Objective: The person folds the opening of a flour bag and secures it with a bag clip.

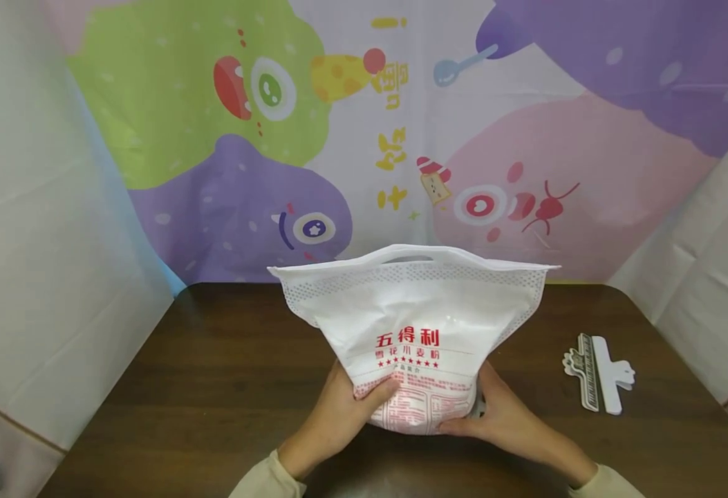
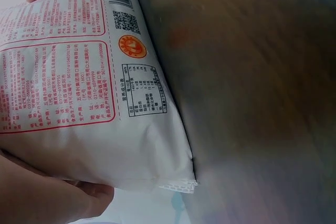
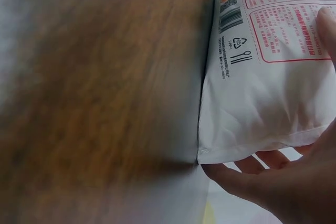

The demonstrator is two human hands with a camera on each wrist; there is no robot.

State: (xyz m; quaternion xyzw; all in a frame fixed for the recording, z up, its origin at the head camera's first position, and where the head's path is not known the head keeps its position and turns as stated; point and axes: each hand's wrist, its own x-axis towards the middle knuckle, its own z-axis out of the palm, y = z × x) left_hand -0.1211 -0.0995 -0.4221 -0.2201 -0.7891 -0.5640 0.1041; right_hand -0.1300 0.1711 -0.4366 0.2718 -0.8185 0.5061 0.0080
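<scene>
A white flour bag with red print stands upright near the middle of the table, its wide flat top edge with a cut-out handle at the top. My left hand grips its lower left side, thumb over the front. From the other side my right hand holds the lower right corner, thumb along the front near the bottom. In the left wrist view the bag's printed panel and its bottom edge against the table show. The right wrist view has fingers curled around the bag's side; the back of the bag is hidden.
A dark brown wooden table lies under the bag. To the right rest white clips with scalloped ends. Behind hangs a cloth with cartoon monsters, and pale curtains flank both sides.
</scene>
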